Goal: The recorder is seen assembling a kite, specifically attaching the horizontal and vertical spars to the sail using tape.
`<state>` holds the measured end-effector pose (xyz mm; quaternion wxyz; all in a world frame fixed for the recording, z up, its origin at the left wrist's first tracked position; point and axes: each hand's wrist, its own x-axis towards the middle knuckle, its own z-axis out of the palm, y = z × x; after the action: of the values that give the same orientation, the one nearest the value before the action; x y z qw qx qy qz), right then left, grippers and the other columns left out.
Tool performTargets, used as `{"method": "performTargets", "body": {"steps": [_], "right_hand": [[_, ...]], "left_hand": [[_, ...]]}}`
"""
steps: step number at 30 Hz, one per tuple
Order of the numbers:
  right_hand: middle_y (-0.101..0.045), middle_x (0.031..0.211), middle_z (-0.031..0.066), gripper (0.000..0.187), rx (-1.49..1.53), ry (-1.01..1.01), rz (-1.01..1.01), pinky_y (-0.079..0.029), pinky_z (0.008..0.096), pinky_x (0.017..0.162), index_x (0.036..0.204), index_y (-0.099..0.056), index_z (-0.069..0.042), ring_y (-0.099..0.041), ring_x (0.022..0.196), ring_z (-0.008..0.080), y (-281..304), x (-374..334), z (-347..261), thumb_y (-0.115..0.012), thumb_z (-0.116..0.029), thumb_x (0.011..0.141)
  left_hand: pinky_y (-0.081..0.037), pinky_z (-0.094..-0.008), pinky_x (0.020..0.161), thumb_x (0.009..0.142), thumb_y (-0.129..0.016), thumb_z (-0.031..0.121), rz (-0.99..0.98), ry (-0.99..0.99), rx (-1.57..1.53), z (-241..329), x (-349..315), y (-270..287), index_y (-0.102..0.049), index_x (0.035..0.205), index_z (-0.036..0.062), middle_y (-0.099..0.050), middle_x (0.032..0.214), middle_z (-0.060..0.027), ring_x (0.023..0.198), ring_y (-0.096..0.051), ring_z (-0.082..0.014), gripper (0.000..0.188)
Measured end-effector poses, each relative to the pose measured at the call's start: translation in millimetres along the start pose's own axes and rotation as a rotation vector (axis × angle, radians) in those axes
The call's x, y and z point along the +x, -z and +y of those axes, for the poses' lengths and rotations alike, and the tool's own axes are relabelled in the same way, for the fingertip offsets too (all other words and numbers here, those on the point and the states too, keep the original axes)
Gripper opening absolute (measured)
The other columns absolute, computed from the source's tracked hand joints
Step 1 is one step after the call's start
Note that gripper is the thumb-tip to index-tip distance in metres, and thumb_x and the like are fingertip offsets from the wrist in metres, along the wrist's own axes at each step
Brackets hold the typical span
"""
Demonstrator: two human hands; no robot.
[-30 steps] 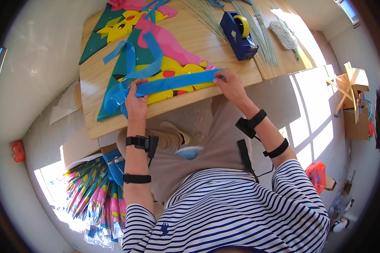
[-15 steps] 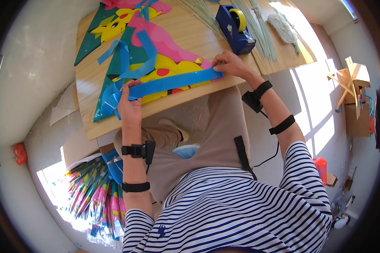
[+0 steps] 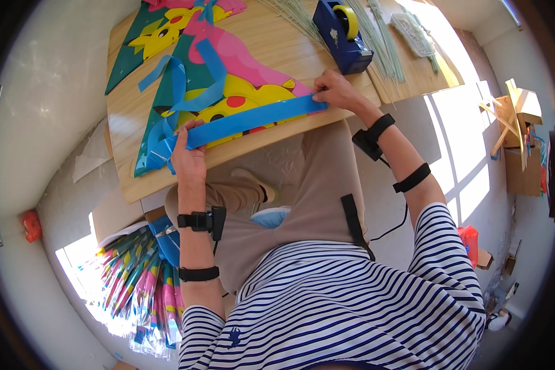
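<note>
A blue plastic strip (image 3: 253, 121) stretches between my hands along the near edge of the table. My left hand (image 3: 189, 151) is closed on its left end, thumb on top. At the other end, my right hand (image 3: 339, 91) pinches the strip between thumb and fingers. Beneath it lies a printed plastic sheet (image 3: 253, 65) in green, pink and yellow with a cartoon character on it. More blue ribbon (image 3: 177, 83) loops loosely over the sheet's left part and bunches beside my left hand.
A blue tape dispenser (image 3: 345, 37) with a yellow roll stands beyond my right hand. Thin pale rods (image 3: 385, 55) and a clear plastic box (image 3: 413, 34) lie to its right. Many folded printed sheets (image 3: 139, 271) are piled at lower left. Cardboard boxes (image 3: 524, 172) stand far right.
Both hands keep their hold on the strip, which stays stretched. The view has shifted slightly, and the loose ribbon looks little changed.
</note>
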<state>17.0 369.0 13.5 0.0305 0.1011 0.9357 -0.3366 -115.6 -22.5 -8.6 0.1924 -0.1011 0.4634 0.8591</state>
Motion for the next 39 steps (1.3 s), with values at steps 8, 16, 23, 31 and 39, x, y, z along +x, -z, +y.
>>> {"method": "performTargets", "body": {"steps": [8,16,23,31,39], "right_hand": [[-0.065,0.090,0.0156,0.022,0.114,0.087,0.167,-0.051,0.0415,0.077,0.091,-0.074,-0.003,-0.065,0.088,0.0313,-10,-5,-4,-0.081,-0.012,0.072],[-0.063,0.088,0.0141,0.016,0.166,0.081,0.152,-0.051,0.0400,0.076,0.087,-0.074,-0.003,-0.065,0.087,0.0300,-7,-5,-2,-0.080,-0.008,0.073],[-0.061,0.093,0.0135,0.013,0.110,0.088,0.182,-0.051,0.0394,0.080,0.083,-0.072,-0.003,-0.063,0.092,0.0320,-13,-8,1,-0.078,-0.006,0.071],[-0.061,0.094,0.0135,0.012,0.116,0.122,0.183,-0.051,0.0401,0.080,0.083,-0.071,-0.003,-0.063,0.092,0.0328,-16,-9,6,-0.076,-0.003,0.072],[-0.061,0.097,0.0141,0.010,0.078,0.096,0.172,-0.051,0.0419,0.081,0.081,-0.069,-0.003,-0.063,0.093,0.0346,-15,-12,4,-0.076,-0.004,0.074]], "left_hand": [[-0.053,-0.0515,0.105,0.106,-0.059,0.014,0.076,-0.029,-0.037,-9,-1,2,-0.056,0.123,-0.0018,-0.067,0.122,-0.0195,0.119,-0.065,-0.0359,0.024],[-0.054,-0.0490,0.104,0.106,-0.060,0.014,0.071,-0.035,-0.008,-7,-3,-1,-0.056,0.123,-0.0019,-0.068,0.120,-0.0181,0.117,-0.067,-0.0339,0.024],[-0.055,-0.0441,0.102,0.106,-0.058,0.014,0.081,-0.082,0.093,-7,-12,-8,-0.058,0.120,-0.0025,-0.068,0.118,-0.0176,0.115,-0.067,-0.0311,0.022],[-0.056,-0.0415,0.098,0.107,-0.058,0.019,0.083,-0.154,0.195,-4,-20,-19,-0.060,0.119,0.0026,-0.069,0.119,-0.0143,0.118,-0.066,-0.0288,0.021],[-0.046,-0.0274,0.068,0.104,-0.065,0.029,0.214,-0.160,0.532,-6,-23,-13,-0.071,0.108,0.0097,-0.073,0.109,-0.0013,0.088,-0.061,-0.0109,0.021]]}}
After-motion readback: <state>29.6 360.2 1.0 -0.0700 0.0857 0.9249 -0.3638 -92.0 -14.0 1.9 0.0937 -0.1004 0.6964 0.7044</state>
